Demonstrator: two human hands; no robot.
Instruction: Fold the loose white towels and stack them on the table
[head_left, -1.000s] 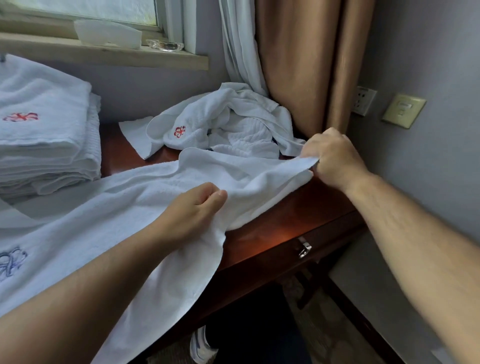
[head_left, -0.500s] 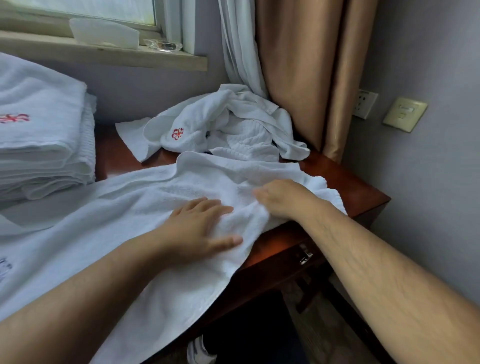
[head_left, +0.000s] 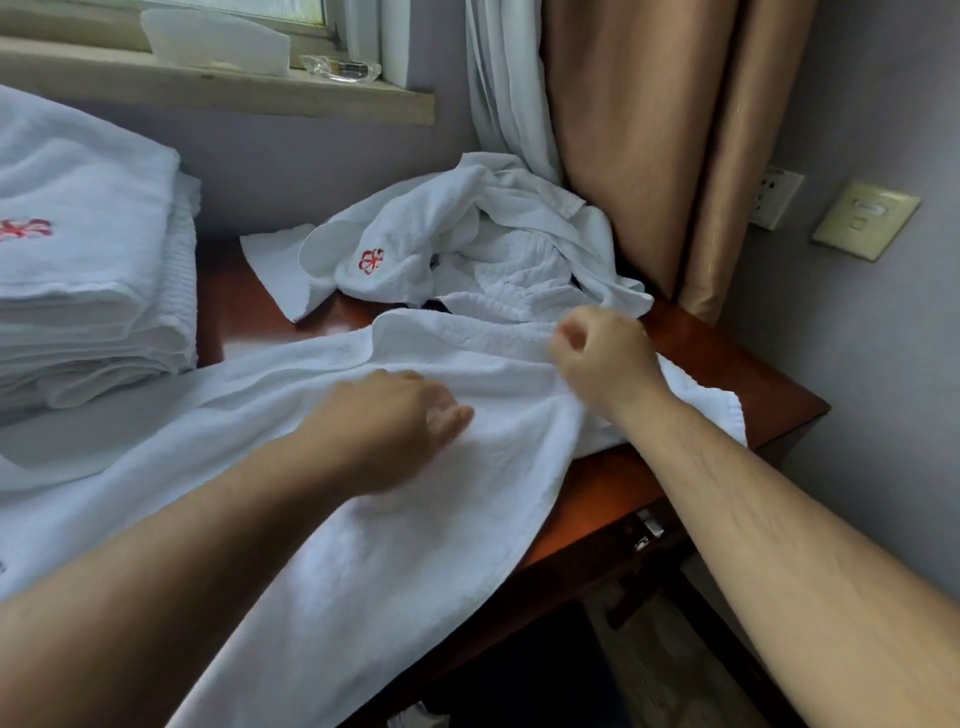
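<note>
One folded stack (head_left: 88, 270): thick white terry towels, finished, parked left.
Spread towel (head_left: 415, 519): long white terry cloth across the red-brown wooden surface (head_left: 597, 493), laid out for folding.
Left grip (head_left: 384, 426): blurred over towel; closure unclear.
Crumpled heap (head_left: 467, 249): loose white towels waiting behind.
Right grip (head_left: 605, 358): fingers curled; hold unclear.

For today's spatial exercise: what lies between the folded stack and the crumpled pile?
Bare wooden table separates folded stack from crumpled pile, per the head view.
</note>
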